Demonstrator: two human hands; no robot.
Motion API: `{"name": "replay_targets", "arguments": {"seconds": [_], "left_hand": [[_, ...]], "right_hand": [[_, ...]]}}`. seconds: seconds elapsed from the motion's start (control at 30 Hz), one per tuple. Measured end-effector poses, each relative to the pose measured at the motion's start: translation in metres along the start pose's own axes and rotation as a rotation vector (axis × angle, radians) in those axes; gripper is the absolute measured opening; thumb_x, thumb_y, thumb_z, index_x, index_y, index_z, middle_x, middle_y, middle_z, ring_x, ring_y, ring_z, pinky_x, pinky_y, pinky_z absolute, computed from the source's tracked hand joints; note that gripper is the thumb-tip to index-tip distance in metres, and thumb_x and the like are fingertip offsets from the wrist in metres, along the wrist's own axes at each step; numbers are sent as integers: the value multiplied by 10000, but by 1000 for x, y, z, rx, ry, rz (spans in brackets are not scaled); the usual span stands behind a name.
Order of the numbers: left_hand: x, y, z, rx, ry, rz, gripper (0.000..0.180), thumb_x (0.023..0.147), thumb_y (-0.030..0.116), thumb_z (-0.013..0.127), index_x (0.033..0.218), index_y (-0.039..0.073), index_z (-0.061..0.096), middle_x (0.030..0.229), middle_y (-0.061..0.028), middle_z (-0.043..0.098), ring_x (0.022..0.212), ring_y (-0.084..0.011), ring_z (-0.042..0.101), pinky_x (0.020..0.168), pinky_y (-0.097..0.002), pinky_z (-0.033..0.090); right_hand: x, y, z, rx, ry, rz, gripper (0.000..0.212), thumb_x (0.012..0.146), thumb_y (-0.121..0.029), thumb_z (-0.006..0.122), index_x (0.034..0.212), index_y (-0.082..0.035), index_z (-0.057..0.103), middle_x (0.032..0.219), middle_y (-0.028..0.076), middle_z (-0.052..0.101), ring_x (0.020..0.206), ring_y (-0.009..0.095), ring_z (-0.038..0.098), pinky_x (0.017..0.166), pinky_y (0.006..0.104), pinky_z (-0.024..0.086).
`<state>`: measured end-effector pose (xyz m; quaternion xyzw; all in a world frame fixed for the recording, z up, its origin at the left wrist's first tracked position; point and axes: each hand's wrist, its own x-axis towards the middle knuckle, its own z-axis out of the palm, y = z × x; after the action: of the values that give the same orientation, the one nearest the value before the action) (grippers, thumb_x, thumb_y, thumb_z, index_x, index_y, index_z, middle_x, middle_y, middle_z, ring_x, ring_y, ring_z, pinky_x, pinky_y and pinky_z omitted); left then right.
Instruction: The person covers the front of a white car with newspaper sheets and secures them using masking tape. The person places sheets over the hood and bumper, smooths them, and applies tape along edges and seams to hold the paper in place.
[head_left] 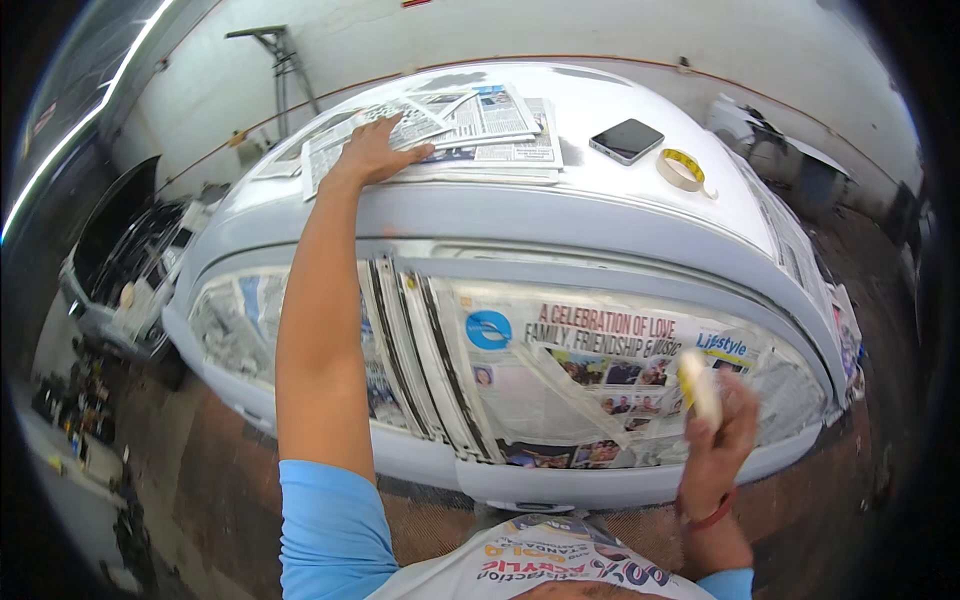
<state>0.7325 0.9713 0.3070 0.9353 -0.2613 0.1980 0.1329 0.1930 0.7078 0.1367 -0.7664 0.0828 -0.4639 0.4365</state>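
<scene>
My left arm stretches far over the grey-primed car roof (640,210). There my left hand (374,155) rests on a stack of newspaper sheets (490,122), thumb apart and fingers extended over the paper. Lower down on the right, my right hand (730,430) grips a pale roll of masking tape (703,388), slightly blurred. It is in front of the side window, which newspaper (560,385) covers. A band shows on my right wrist.
A dark phone (627,140) lies on the roof, with a second masking tape roll (682,170) to its right. At the left stands a car with its hood raised (115,210). Loose body panels (785,145) lean at the far right, and a metal stand (280,65) is by the wall.
</scene>
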Motion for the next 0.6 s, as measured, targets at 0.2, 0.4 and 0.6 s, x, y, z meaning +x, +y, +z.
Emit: {"name": "replay_targets", "arguments": {"seconds": [0.2, 0.4, 0.6], "left_hand": [[20, -22, -26, 52, -289, 46, 1074, 840, 875, 720, 1633, 159, 608, 1630, -256, 598, 1512, -440, 571, 1268, -495, 448], [35, -45, -27, 34, -118, 198, 520, 1065, 491, 671, 1310, 49, 794, 1254, -272, 788, 1229, -448, 726, 1065, -521, 551], [64, -95, -39, -199, 206, 75, 424, 1077, 412, 652, 1330, 102, 792, 1248, -258, 792, 1200, -461, 738, 1035, -565, 565]], "right_hand": [[182, -100, 131, 14, -13, -317, 254, 1075, -37, 637, 1279, 9, 782, 1217, 121, 807, 1062, 171, 703, 999, 330, 539], [334, -39, 291, -573, -377, -374, 380, 992, -70, 627, 1323, -110, 809, 1334, 150, 786, 1237, 369, 729, 1072, 483, 589], [359, -35, 360, -886, -711, -361, 638, 838, -18, 696, 1464, -137, 731, 1365, 190, 756, 1314, 391, 691, 1150, 467, 541]]}}
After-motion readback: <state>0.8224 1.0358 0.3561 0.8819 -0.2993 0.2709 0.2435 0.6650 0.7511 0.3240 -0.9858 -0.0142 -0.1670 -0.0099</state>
